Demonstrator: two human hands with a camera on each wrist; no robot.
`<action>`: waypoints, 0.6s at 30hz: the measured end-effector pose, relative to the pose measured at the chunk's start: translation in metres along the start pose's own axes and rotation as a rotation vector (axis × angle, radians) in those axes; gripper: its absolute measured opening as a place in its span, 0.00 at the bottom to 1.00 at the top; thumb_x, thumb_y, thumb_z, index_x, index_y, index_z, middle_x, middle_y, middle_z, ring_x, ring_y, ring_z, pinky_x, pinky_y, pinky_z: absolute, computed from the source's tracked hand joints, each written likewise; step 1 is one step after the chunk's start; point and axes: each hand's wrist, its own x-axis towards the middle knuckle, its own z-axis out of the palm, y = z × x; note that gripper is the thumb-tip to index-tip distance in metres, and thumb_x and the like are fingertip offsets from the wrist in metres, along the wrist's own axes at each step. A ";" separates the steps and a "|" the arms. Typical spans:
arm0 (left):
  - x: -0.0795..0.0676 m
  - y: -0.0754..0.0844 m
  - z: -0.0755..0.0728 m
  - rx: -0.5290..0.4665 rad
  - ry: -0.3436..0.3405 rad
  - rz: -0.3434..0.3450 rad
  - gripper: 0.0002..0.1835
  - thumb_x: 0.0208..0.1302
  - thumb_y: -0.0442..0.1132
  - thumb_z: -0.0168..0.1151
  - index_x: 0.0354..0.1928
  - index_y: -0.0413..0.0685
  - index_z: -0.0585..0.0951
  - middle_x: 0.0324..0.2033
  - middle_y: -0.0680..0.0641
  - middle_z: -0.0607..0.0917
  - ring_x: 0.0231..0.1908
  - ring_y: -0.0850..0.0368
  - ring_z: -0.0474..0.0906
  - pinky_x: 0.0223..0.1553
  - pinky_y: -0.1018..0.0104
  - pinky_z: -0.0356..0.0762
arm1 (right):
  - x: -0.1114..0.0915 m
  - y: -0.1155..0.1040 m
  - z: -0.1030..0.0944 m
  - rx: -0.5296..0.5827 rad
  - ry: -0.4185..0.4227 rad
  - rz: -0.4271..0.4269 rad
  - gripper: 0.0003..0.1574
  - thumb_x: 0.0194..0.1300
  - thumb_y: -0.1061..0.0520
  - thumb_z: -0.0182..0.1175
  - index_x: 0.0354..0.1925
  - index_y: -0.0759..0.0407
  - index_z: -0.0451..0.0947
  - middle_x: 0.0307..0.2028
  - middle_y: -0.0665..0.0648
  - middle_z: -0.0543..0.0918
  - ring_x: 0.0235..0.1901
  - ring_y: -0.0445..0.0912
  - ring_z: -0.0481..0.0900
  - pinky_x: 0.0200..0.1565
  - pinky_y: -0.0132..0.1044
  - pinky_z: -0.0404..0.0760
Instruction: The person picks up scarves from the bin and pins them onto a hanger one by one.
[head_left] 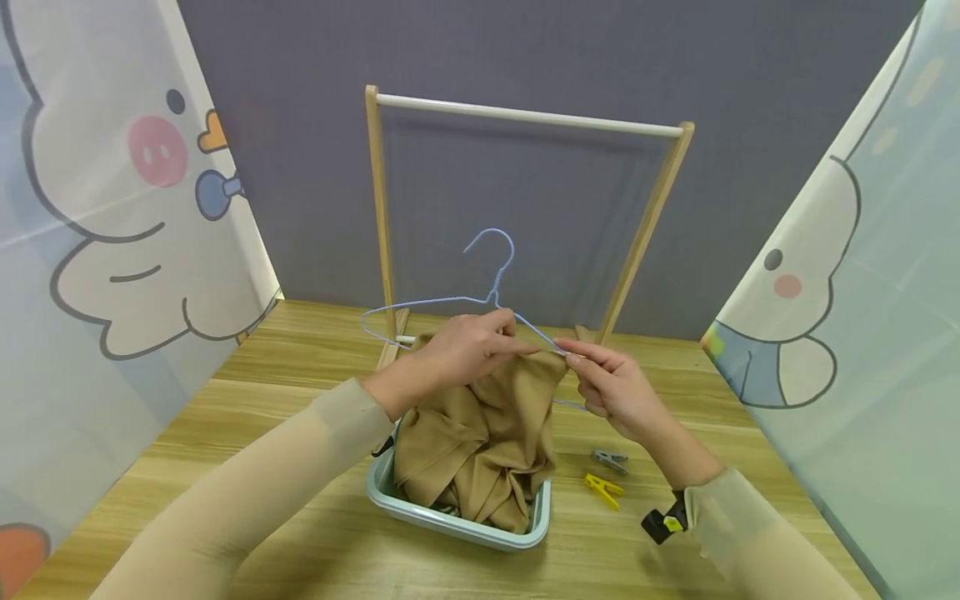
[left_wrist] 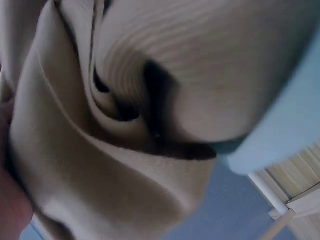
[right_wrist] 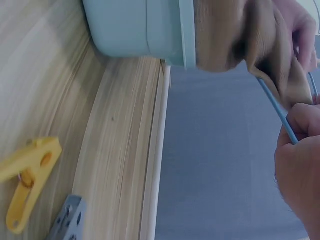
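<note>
A crumpled brown cloth spills up out of a light blue-green basin. Its upper corner is raised against the right arm of a pale blue wire hanger, whose hook points up. My left hand pinches the top of the cloth just below the hanger's neck. At the raised corner, my right hand pinches the hanger's wire with the cloth edge beside it. In the right wrist view the wire runs between the right hand's fingers. Folds of cloth fill most of the left wrist view.
A wooden rack with a white top bar stands behind the basin. On the wooden table to the right lie a grey clothespin and a yellow clothespin. Printed panels flank the table, and a grey wall closes the back.
</note>
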 end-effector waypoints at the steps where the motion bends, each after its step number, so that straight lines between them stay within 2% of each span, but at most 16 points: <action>1: 0.001 0.001 0.003 0.029 0.035 -0.018 0.14 0.71 0.34 0.75 0.52 0.63 0.95 0.35 0.52 0.80 0.23 0.59 0.74 0.25 0.67 0.74 | 0.000 0.000 0.001 0.010 -0.005 0.002 0.22 0.89 0.57 0.52 0.65 0.36 0.87 0.18 0.40 0.64 0.14 0.45 0.45 0.18 0.45 0.42; 3: 0.003 0.003 0.007 0.094 0.064 -0.059 0.12 0.73 0.38 0.74 0.53 0.62 0.94 0.33 0.53 0.82 0.20 0.59 0.74 0.21 0.66 0.74 | 0.000 0.000 0.003 0.029 -0.013 -0.002 0.22 0.89 0.57 0.52 0.64 0.36 0.87 0.18 0.40 0.63 0.15 0.47 0.43 0.18 0.45 0.41; 6: 0.005 0.006 0.014 0.145 0.019 -0.128 0.11 0.77 0.45 0.71 0.56 0.61 0.93 0.36 0.54 0.89 0.22 0.58 0.82 0.22 0.63 0.79 | -0.002 0.000 0.003 0.033 -0.013 -0.008 0.23 0.89 0.58 0.52 0.64 0.35 0.87 0.18 0.41 0.62 0.16 0.49 0.42 0.18 0.46 0.40; 9: 0.006 0.007 0.014 0.121 -0.076 -0.172 0.17 0.79 0.50 0.68 0.65 0.59 0.89 0.47 0.53 0.94 0.35 0.56 0.91 0.33 0.59 0.87 | -0.003 0.000 0.001 0.014 -0.014 -0.015 0.24 0.89 0.58 0.51 0.64 0.35 0.87 0.17 0.41 0.62 0.15 0.49 0.44 0.19 0.46 0.42; 11: 0.006 0.007 0.010 0.089 -0.124 -0.167 0.22 0.79 0.51 0.68 0.70 0.56 0.85 0.54 0.52 0.93 0.47 0.55 0.92 0.45 0.57 0.88 | -0.003 -0.001 0.000 0.005 -0.006 -0.020 0.24 0.89 0.58 0.51 0.64 0.35 0.87 0.17 0.41 0.63 0.15 0.48 0.44 0.20 0.45 0.43; 13: 0.005 0.006 0.005 0.064 -0.153 -0.119 0.25 0.78 0.50 0.69 0.72 0.54 0.83 0.59 0.50 0.91 0.55 0.53 0.89 0.54 0.54 0.87 | -0.003 -0.003 -0.001 0.004 0.004 -0.033 0.24 0.89 0.58 0.51 0.64 0.35 0.87 0.16 0.41 0.63 0.15 0.48 0.45 0.20 0.45 0.43; 16: 0.003 0.008 -0.003 0.020 -0.185 0.019 0.22 0.77 0.49 0.71 0.68 0.54 0.86 0.60 0.49 0.89 0.61 0.50 0.86 0.63 0.52 0.83 | -0.002 -0.006 -0.003 0.015 0.010 -0.049 0.23 0.89 0.58 0.52 0.65 0.36 0.87 0.17 0.41 0.62 0.16 0.49 0.44 0.20 0.45 0.43; 18: 0.001 0.010 -0.007 -0.018 -0.234 0.107 0.24 0.74 0.53 0.73 0.67 0.56 0.87 0.62 0.48 0.87 0.63 0.49 0.85 0.67 0.52 0.81 | -0.002 -0.007 -0.004 0.020 0.005 -0.053 0.23 0.89 0.58 0.52 0.65 0.35 0.87 0.17 0.42 0.62 0.16 0.50 0.43 0.21 0.46 0.43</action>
